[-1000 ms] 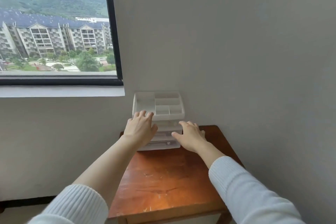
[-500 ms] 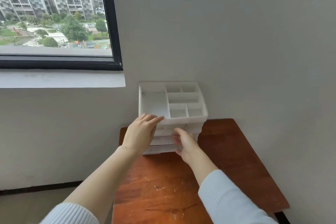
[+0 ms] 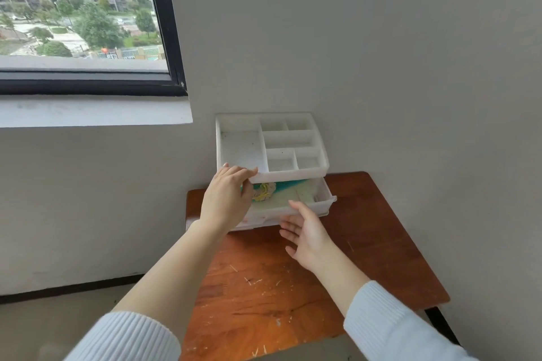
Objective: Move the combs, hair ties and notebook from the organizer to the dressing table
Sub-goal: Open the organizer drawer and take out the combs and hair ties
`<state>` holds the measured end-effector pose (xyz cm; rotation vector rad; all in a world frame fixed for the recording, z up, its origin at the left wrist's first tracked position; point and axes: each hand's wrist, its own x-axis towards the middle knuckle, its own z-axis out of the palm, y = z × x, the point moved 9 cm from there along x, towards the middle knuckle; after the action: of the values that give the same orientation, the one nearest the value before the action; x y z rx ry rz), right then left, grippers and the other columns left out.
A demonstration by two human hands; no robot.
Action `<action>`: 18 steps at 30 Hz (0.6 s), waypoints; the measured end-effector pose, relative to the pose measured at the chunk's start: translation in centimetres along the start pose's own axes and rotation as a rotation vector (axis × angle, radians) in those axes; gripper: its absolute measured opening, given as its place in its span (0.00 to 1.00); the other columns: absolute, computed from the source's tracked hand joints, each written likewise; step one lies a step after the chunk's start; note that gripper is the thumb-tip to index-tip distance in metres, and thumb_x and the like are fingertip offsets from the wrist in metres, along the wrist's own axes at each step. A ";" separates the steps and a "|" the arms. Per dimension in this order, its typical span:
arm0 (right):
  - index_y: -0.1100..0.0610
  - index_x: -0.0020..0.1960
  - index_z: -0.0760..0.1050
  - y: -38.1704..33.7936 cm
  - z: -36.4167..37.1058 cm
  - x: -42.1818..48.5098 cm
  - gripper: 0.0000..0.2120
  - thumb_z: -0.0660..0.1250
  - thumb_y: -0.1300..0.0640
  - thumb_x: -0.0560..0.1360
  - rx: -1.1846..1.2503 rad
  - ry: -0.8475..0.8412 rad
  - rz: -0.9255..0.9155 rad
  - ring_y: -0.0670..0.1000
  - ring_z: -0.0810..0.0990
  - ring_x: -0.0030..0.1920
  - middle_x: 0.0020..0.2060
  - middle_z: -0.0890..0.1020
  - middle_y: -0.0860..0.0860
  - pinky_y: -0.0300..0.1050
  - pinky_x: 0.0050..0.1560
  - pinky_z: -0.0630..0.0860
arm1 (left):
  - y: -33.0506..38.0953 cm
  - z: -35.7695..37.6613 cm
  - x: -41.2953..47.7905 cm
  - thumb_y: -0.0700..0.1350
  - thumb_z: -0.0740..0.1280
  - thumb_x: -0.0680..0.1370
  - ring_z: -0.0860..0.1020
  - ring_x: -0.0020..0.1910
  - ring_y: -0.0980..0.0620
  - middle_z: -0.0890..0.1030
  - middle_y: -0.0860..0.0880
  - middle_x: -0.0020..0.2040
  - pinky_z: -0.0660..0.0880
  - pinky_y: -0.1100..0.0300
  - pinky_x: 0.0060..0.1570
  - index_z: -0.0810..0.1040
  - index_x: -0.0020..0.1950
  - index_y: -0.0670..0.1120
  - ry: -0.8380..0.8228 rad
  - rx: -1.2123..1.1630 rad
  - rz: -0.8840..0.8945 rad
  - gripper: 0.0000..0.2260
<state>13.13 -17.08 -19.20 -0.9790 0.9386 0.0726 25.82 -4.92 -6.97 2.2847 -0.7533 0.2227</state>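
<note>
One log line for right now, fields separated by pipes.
left hand on organizer top | right hand at open drawer | hair ties inside | table

Drawer (image 3: 296, 202) contents largely hidden by the tray (image 3: 269, 143) above and the left hand (image 3: 227, 202); a yellow tangle (image 3: 264, 192) and teal item (image 3: 290, 184) too partial to identify. Lower organizer front hidden behind both hands. Bench (image 3: 264, 287) near edge cut off

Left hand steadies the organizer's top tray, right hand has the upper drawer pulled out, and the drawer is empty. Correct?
Not quite: the drawer isn't empty. The head view shows hair ties and something teal inside it. The rest holds: the left hand rests on the top tray, and the right hand is at the pulled-out drawer's front.
</note>
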 end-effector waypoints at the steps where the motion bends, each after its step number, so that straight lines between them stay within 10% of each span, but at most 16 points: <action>1: 0.59 0.51 0.81 0.3 -0.5 -0.4 0.22 0.68 0.42 0.68 -0.013 0.007 0.009 0.53 0.77 0.52 0.49 0.81 0.54 0.53 0.56 0.64 | 0.0 0.1 -0.1 0.39 0.58 0.79 0.75 0.62 0.45 0.82 0.48 0.58 0.58 0.57 0.72 0.78 0.62 0.47 -0.011 -0.009 -0.005 0.15; 14: 0.60 0.54 0.80 1.1 -2.6 -4.3 0.18 0.64 0.47 0.74 -0.251 -0.059 0.032 0.54 0.80 0.52 0.49 0.83 0.55 0.49 0.53 0.74 | 0.7 0.5 -0.7 0.43 0.61 0.78 0.66 0.72 0.44 0.73 0.48 0.70 0.62 0.48 0.72 0.71 0.69 0.50 -0.162 0.085 0.080 0.18; 18: 0.59 0.50 0.81 -1.9 -2.9 -5.5 0.15 0.64 0.48 0.75 -0.590 -0.148 -0.047 0.53 0.82 0.49 0.47 0.85 0.55 0.46 0.51 0.78 | 2.9 0.0 -3.6 0.48 0.69 0.74 0.76 0.58 0.46 0.79 0.49 0.60 0.81 0.51 0.49 0.79 0.61 0.49 -0.110 0.241 0.315 0.16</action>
<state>8.68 -18.51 -14.64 -1.5160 0.7678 0.3951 21.20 -4.97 -6.59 2.4079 -1.2018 0.3512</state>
